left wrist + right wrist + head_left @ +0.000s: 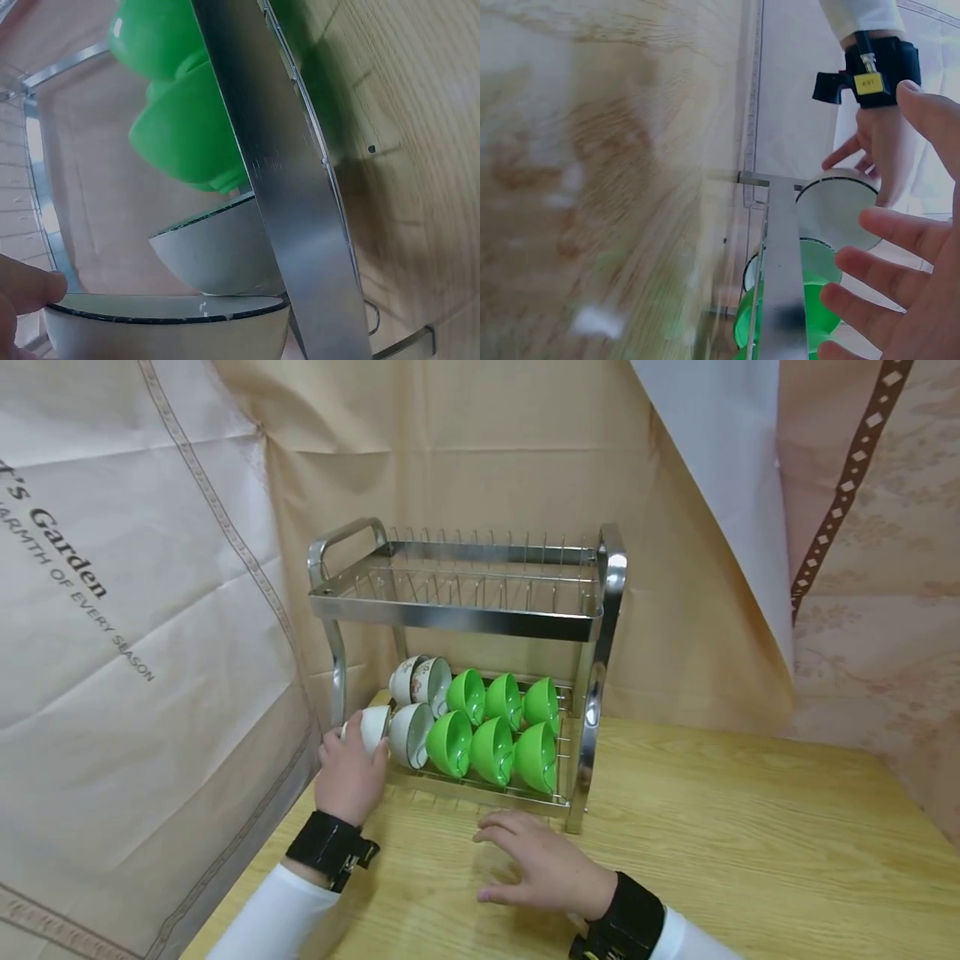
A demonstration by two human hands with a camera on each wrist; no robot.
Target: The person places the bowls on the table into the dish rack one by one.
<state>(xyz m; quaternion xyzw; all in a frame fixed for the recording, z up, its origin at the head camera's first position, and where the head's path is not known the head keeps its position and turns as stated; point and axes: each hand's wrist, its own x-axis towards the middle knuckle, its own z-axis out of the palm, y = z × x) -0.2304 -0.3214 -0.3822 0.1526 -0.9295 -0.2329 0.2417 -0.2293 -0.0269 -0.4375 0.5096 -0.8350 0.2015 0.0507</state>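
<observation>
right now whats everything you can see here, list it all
dish rack: one, shiny steel, two tiers, stands on the table by the backdrop; top tier bare
green bowls: six, two rows of three, on edge in the lower tier
white bowls: four, at the left end of the lower tier; the back two bear a floral pattern
table: one, light wood grain
cloth backdrop: beige and white sheets behind and to the left, one with printed lettering
left hand: grips the front left white bowl
right hand: fingers spread, low over the table before the rack
wristbands: two, black, over white sleeves
</observation>
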